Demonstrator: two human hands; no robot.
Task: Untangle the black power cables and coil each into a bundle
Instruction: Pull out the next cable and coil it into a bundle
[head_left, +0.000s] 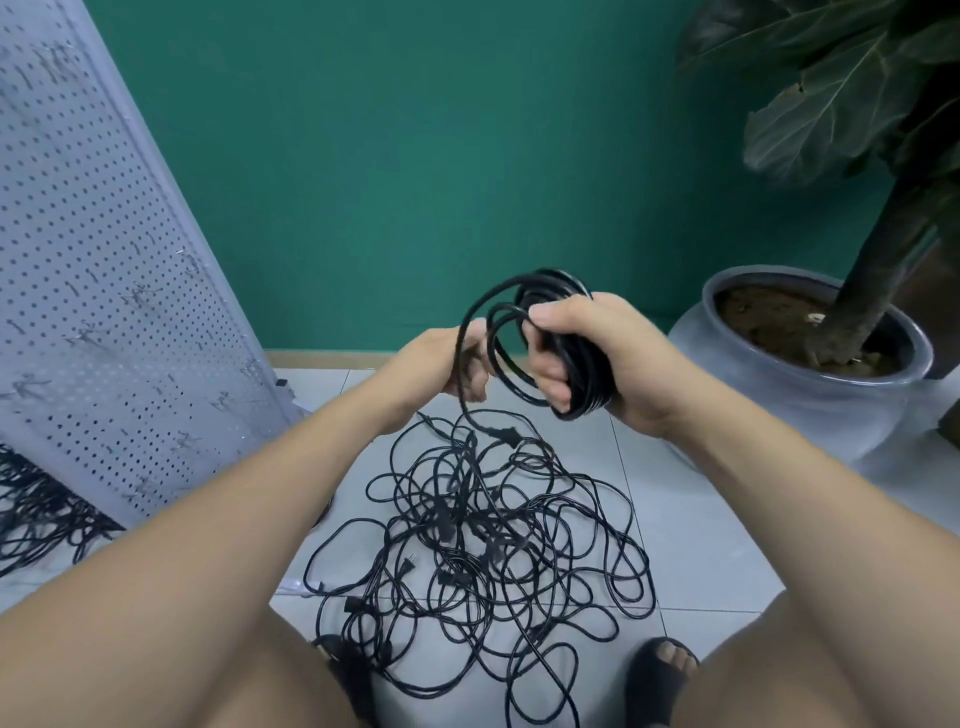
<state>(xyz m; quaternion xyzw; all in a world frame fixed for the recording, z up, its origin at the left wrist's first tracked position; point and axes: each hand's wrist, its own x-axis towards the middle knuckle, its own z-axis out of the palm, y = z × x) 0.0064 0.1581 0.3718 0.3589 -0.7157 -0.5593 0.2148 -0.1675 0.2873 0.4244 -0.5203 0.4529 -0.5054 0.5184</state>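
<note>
Right hand (613, 358): I grip the coil (576, 364), fingers wrapped round it.
Left hand (452, 364): I pinch its loose strand (460, 343).
Floor (701, 530): tangled cables (493, 535).

head cam | one view — forward and down | near, above hands (618, 364)

Teal wall (415, 156) at back. White perforated panel (104, 312) leans at left, base on pale tiled floor (696, 540). Grey round planter (779, 415) at right near wall, soil inside, dark trunk (883, 249) rising from it, big leaves (831, 104) top right. Black sandal (649, 680) on tile, bottom right.
</note>
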